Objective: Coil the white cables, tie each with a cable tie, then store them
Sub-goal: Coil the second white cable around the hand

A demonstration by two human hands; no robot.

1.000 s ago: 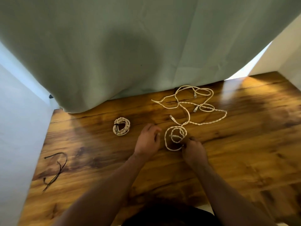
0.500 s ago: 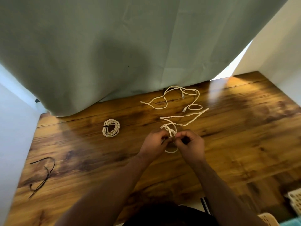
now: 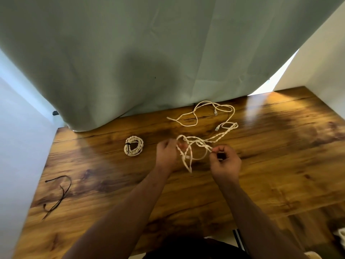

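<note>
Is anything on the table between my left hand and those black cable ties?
Nothing visible: bare tabletop lies between the left hand and the black cable ties; the tied coil sits farther back, off that line.

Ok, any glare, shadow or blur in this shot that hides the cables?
Head view: bright glare whitens the table at far right, beside the loose white cable; a soft shadow darkens the curtain; the black cable ties at left smear slightly. Nothing is hidden.
</note>
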